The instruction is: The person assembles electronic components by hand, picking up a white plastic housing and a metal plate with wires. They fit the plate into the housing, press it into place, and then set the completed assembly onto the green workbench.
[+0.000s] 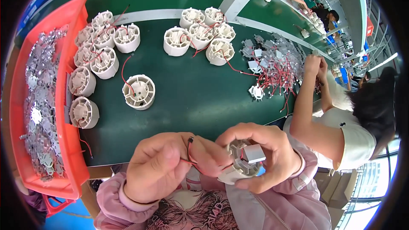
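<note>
Close to my body, my right hand (pixel 277 151) grips a round white plastic housing (pixel 231 175) by its sides, tilted toward me. A square silver metal piece (pixel 254 153) sits at the housing's open face. My left hand (pixel 151 168) pinches a thin red-and-black wire (pixel 194 163), which runs toward the housing. The wire's small dark plug (pixel 191 139) sticks up beside my left fingers. Part of the wire is hidden behind those fingers. Beyond my hands, a single white housing (pixel 147 101) with a red wire stands on the green table (pixel 191 110).
At the left, a red bin (pixel 79 162) holds many silver metal pieces. White housings stand in a left cluster (pixel 104 63) and a far-middle cluster (pixel 177 46). Wired metal parts (pixel 272 61) are heaped at the far right. A co-worker's arm (pixel 306 98) reaches in beside that heap.
</note>
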The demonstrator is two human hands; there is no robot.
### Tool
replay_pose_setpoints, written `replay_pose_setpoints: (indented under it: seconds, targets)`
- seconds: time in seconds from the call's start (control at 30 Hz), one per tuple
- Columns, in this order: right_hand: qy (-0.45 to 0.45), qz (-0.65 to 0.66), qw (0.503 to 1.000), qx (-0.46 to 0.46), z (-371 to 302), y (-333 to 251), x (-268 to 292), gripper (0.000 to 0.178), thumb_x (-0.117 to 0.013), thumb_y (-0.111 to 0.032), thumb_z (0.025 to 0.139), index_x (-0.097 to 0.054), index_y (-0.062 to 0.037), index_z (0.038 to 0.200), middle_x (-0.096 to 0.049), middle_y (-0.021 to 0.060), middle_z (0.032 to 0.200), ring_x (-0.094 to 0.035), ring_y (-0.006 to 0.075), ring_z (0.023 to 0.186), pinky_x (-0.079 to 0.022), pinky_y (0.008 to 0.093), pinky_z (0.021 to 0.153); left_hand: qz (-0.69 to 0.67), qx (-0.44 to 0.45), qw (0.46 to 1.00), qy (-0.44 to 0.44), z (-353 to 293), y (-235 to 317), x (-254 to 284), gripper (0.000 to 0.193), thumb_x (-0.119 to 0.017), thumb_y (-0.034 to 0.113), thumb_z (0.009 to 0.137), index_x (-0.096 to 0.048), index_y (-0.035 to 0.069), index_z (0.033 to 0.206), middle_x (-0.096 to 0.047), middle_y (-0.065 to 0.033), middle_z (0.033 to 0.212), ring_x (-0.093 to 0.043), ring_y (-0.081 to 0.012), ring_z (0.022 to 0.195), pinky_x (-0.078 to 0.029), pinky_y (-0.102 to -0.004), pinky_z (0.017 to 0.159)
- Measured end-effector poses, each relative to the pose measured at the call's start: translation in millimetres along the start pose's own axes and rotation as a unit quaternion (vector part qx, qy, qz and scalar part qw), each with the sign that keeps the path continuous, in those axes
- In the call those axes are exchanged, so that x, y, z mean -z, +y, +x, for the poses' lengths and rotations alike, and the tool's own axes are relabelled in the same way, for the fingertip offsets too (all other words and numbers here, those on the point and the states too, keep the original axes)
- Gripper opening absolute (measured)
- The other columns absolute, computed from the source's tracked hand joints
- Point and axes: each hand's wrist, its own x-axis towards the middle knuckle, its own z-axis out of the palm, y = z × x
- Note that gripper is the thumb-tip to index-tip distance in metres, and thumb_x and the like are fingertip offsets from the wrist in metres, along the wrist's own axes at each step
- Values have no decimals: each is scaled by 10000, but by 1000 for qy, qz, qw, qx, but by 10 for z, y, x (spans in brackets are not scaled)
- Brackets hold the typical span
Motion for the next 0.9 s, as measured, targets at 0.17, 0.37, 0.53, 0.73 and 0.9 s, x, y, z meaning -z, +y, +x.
replay_pose_setpoints:
  seconds: [0.17, 0.37, 0.53, 0.73, 0.9]
  targets:
    - [51, 14, 997, 50, -153, -37, -81, 670, -827, -56, 603, -526, 126, 1173, -626, 158, 1061, -613, 156, 930, -488, 280, 815, -58, 45, 993, -95, -199, 16, 75, 290, -470, 170, 968, -570, -19, 772, -628, -213, 882, -601, -313, 878, -446, -435, 865]
    - [94, -20, 995, 35, -69, -81, -155, 700, -898, -125, 581, -554, 137, 1132, -664, 148, 980, -634, 131, 824, -509, 241, 712, 417, -331, 831, 164, 56, -38, -29, 149, -541, 98, 900, -583, -25, 828, -628, -177, 820, -607, -308, 845, -470, -423, 807]
    - [81, -83, 992, 40, -10, -195, -133, 740, -925, -203, 568, -567, 125, 1127, -672, 147, 950, -639, 117, 807, -508, 221, 701, 668, -242, 704, -14, -54, 201, -312, 271, -550, 151, 881, -597, -14, 1090, -637, -161, 844, -612, -264, 820, -485, -393, 755]
    - [79, -99, 991, 34, 53, -264, -159, 693, -909, -166, 583, -575, 103, 1127, -662, 145, 968, -648, 137, 820, -513, 237, 707, 570, -11, 822, -13, -150, 314, -166, 302, -592, 60, 831, -560, -49, 1111, -612, -172, 879, -595, -285, 809, -478, -368, 774]
    - [149, -226, 948, 169, 387, -507, 134, 659, -872, -96, 597, -560, 61, 1156, -612, 144, 1066, -630, 158, 930, -518, 260, 726, 576, -330, 740, 108, 18, 99, 131, 415, -549, 10, 822, -484, -67, 1225, -589, -172, 902, -567, -259, 764, -463, -353, 727]
